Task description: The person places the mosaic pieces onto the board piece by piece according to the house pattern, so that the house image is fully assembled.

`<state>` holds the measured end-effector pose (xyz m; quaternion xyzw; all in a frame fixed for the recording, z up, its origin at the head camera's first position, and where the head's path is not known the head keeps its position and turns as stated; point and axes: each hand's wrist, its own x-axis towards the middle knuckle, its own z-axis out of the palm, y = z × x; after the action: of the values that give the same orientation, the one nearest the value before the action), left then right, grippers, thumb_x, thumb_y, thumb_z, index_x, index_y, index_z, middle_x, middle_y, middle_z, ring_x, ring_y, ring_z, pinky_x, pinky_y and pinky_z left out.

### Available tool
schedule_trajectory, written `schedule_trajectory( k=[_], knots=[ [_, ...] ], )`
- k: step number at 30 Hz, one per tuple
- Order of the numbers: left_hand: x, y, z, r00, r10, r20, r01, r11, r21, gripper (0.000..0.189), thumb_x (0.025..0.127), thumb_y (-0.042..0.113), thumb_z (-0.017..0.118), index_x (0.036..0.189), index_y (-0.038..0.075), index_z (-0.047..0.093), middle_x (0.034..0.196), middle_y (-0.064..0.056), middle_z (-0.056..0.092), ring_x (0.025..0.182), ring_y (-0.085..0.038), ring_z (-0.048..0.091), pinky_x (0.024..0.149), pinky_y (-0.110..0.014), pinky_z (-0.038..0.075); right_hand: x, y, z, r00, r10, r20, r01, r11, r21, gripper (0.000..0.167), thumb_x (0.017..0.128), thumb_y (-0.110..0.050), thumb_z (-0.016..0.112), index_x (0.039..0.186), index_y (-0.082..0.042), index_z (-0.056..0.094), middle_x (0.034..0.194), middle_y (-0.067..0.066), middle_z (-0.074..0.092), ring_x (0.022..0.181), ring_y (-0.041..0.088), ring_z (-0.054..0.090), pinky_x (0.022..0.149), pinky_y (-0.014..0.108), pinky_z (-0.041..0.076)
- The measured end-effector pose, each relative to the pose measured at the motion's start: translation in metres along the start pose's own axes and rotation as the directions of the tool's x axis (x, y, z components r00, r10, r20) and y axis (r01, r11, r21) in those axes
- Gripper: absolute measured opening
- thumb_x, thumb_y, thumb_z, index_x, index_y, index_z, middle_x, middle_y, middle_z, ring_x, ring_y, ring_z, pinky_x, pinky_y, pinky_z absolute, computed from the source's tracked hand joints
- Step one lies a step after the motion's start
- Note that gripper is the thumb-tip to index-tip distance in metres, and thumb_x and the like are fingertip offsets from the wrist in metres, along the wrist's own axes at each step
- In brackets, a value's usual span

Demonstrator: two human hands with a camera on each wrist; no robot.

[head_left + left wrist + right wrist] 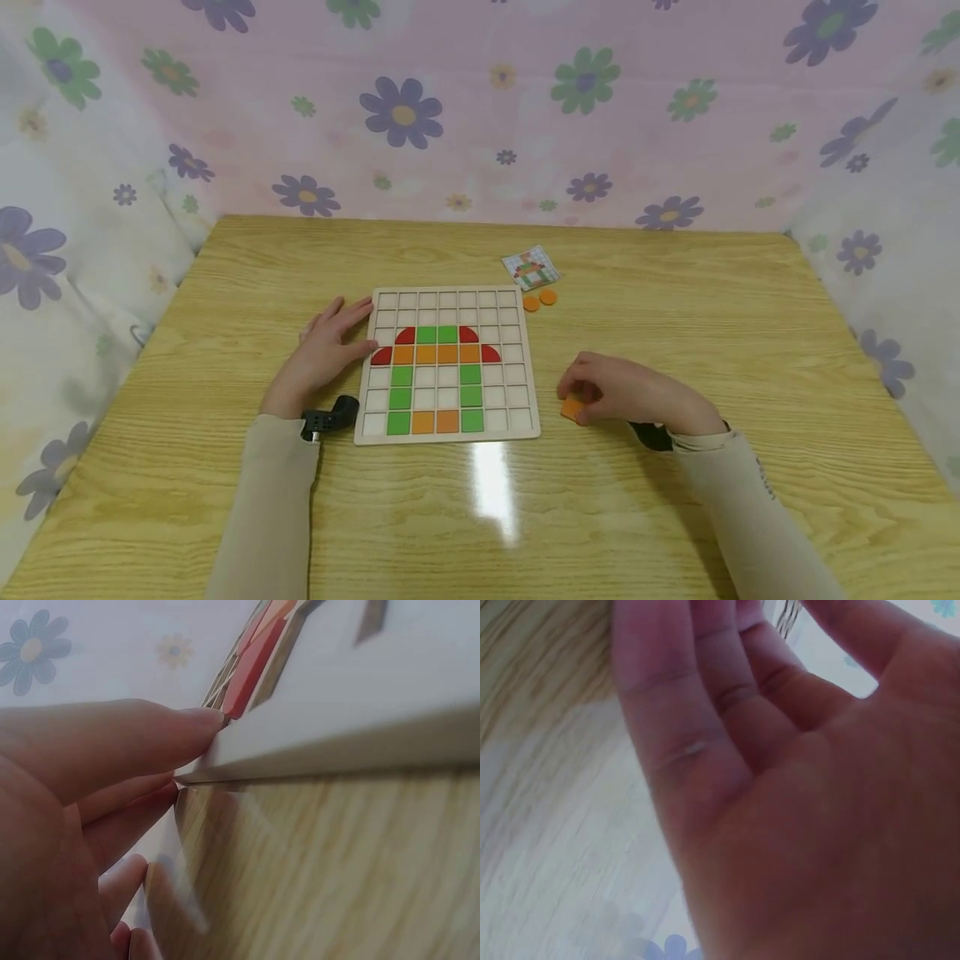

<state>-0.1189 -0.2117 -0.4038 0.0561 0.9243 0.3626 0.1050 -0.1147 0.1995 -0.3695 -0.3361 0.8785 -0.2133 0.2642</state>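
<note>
A square wooden grid board (500, 427) lies on the table, with red, green and orange tiles set in some of its cells. My left hand (318, 358) rests at its left edge, fingers fairly straight. In the left wrist view, that thumb (150, 735) touches the board's rim beside a red piece (253, 667). To the right of the board, my right hand (626, 392) holds an orange square tile (571, 407) between thumb and fingers, at or just over the tabletop. Only the palm and curled fingers (682, 742) show in the right wrist view; the tile is hidden there.
Behind the board's top right corner lies a small picture card (531, 267) with a coloured grid pattern. Two orange discs, a left disc (531, 304) and a right disc (548, 297), sit just below it. A flowered curtain (480, 167) borders the wooden table (420, 517).
</note>
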Motion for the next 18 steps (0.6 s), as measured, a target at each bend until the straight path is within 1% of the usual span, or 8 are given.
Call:
schedule_trajectory(
  k=[3,11,14,18],
  knots=[
    [0.001,-0.002,0.000,1.000,0.003,0.000,-0.003,1.000,0.004,0.064,0.087,0.034,0.057,0.142,0.024,0.027,0.147,0.002,0.019,0.135,-0.027,-0.004,0.095,-0.063,-0.005,0.001,0.001,0.002,1.000,-0.015,-0.001,0.015,1.000,-0.013,0.024,0.076,-0.015,0.071,0.097,-0.021,0.060,0.091,-0.007,0.047,0.078,0.011,0.047,0.068,0.025,0.042],
    [0.000,-0.001,0.000,1.000,0.008,-0.001,-0.008,1.000,-0.004,0.064,0.087,0.033,0.057,0.142,0.023,0.027,0.147,0.001,0.019,0.134,-0.030,-0.005,0.095,-0.064,-0.006,0.004,0.000,0.003,1.000,0.011,-0.026,-0.012,0.999,-0.050,0.021,0.078,-0.014,0.069,0.091,-0.023,0.057,0.089,-0.007,0.046,0.075,0.010,0.045,0.065,0.024,0.041],
    [0.000,-0.001,0.001,1.000,0.006,0.000,-0.006,1.000,-0.005,0.063,0.087,0.034,0.057,0.142,0.024,0.027,0.147,0.001,0.019,0.134,-0.030,-0.004,0.095,-0.064,-0.005,0.005,0.000,0.002,0.999,0.037,-0.025,-0.037,0.999,-0.026,0.018,0.078,-0.013,0.067,0.087,-0.023,0.056,0.085,-0.005,0.046,0.073,0.010,0.044,0.063,0.025,0.040],
    [0.001,-0.001,0.001,1.000,0.018,-0.007,-0.018,1.000,0.001,0.063,0.087,0.034,0.057,0.142,0.023,0.028,0.146,0.002,0.020,0.135,-0.027,-0.003,0.096,-0.062,-0.005,0.011,-0.001,0.000,0.995,0.087,-0.044,-0.085,0.995,0.042,0.017,0.078,-0.014,0.066,0.085,-0.022,0.053,0.080,-0.003,0.049,0.071,0.012,0.045,0.061,0.028,0.040]
  ],
)
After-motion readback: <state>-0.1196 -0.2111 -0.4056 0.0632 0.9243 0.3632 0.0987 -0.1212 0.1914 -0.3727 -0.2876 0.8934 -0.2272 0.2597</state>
